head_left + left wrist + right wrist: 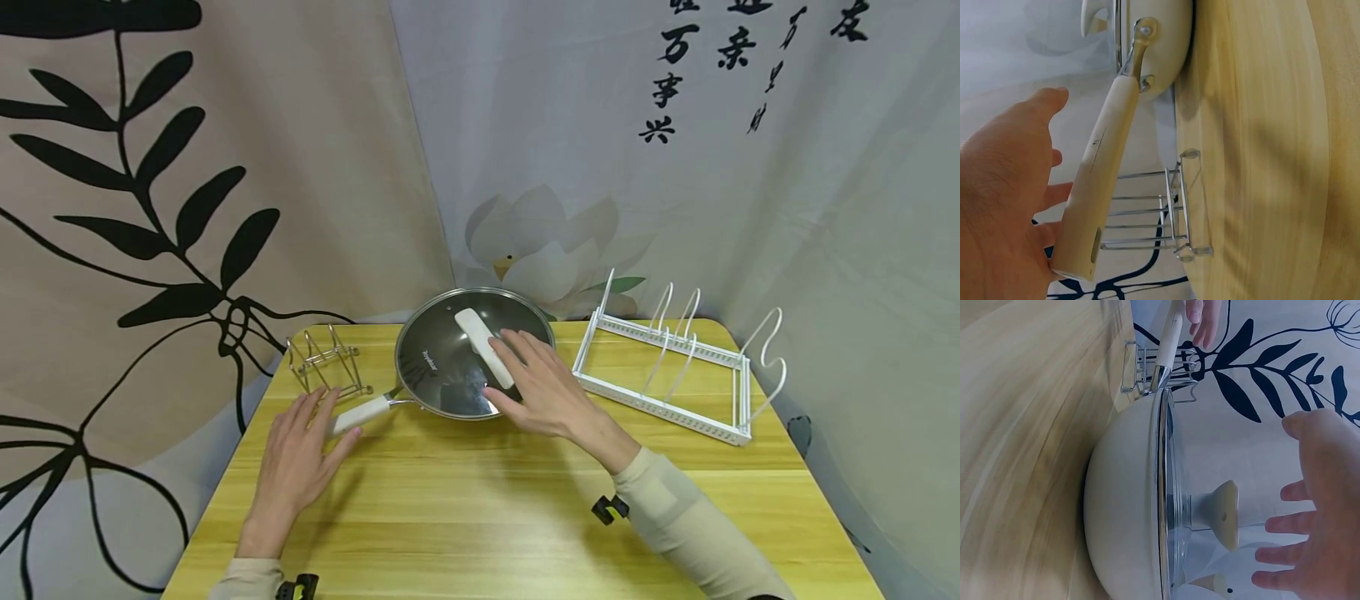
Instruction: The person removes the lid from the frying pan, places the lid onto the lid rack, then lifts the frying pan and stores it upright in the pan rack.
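Note:
A cream frying pan stands on the table, covered by a glass lid with a long white handle on top. The pan's pale handle points toward the left front. My left hand hovers beside this handle, fingers spread; in the left wrist view, the pan handle passes in front of some fingertips, with the thumb well apart from it. Over the lid is my right hand, fingers extended. The right wrist view shows a gap between the right hand and the lid handle.
Behind the left hand stands a small metal wire rack, close to the pan handle. A white rack with upright wire dividers occupies the table's right side. The wooden table backs onto a printed curtain.

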Demonstrator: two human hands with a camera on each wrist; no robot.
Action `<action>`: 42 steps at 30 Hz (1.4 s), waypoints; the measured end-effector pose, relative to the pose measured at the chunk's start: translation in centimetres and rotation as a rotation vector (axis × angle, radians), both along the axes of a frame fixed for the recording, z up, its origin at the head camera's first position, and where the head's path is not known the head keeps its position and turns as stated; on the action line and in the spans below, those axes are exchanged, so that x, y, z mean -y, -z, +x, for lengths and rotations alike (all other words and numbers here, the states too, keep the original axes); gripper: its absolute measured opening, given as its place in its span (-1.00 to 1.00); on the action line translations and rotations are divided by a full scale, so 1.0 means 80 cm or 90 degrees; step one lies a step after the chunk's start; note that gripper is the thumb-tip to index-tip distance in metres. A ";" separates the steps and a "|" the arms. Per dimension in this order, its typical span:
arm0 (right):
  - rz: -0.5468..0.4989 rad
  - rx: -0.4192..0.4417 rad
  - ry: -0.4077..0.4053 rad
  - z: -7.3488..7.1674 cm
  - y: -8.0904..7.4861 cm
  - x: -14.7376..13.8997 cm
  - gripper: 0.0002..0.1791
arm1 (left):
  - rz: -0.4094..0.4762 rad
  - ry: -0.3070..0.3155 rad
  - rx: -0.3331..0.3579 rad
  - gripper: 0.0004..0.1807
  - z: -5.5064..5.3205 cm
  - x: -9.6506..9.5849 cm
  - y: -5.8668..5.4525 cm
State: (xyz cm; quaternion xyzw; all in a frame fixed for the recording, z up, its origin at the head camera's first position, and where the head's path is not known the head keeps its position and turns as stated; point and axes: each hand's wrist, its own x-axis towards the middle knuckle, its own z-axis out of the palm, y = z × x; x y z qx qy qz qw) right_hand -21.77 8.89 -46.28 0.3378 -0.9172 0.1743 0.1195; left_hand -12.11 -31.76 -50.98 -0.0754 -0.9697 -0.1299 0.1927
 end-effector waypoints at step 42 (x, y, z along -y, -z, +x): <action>0.034 0.049 0.029 -0.036 -0.004 0.020 -0.14 | -0.048 0.053 0.028 -0.43 -0.016 0.006 -0.010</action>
